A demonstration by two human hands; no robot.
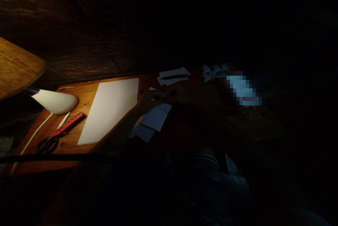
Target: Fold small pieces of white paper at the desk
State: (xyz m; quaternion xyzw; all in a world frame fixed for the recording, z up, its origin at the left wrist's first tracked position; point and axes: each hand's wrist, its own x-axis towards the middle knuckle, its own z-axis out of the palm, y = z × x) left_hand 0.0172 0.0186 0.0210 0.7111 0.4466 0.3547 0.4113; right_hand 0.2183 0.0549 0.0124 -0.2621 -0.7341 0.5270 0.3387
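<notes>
My left hand (151, 98) reaches over small white papers near the middle of the wooden table. Its thumb and fingers are pinched together, and what they hold is hidden. Close against it, in deep shadow, is my right hand (181, 94), its fingers curled in towards the left fingertips. A creased white piece of paper (157, 117) lies just below the two hands. Under its lower edge another small paper (144, 132) sticks out. To the left, partly behind my left forearm, is a large white sheet or stack of paper (112, 108).
On the left stand a white lamp (56, 102) with a cord and scissors (62, 132) with black handles and a red part. At the back, a dark, slim tool (173, 77) lies on white papers (173, 73) beside crumpled paper (213, 73). A pixelated bright patch (243, 88) is at right.
</notes>
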